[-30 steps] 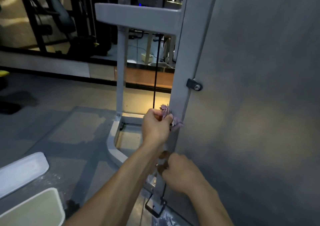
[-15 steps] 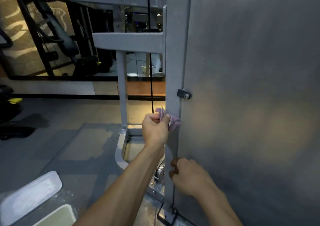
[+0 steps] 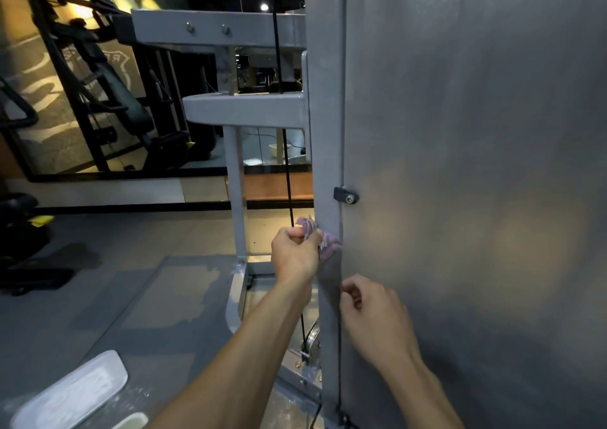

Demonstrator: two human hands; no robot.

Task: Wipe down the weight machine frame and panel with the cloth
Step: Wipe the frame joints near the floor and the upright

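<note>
Cloth (image 3: 323, 240), purple, bunched in left hand (image 3: 295, 254) against grey frame post (image 3: 326, 152); right hand (image 3: 372, 310) loosely curled beside panel (image 3: 460, 198), holding nothing.

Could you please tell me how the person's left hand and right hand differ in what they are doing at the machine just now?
The left hand has its grip on a bunched purple cloth, pressed to the grey upright post; the right hand holds nothing, fingers loosely curled. The left hand sits higher, on the post's left edge; the right hand lower, by the seam with the large grey panel. Both are bare and close to the post.
</note>
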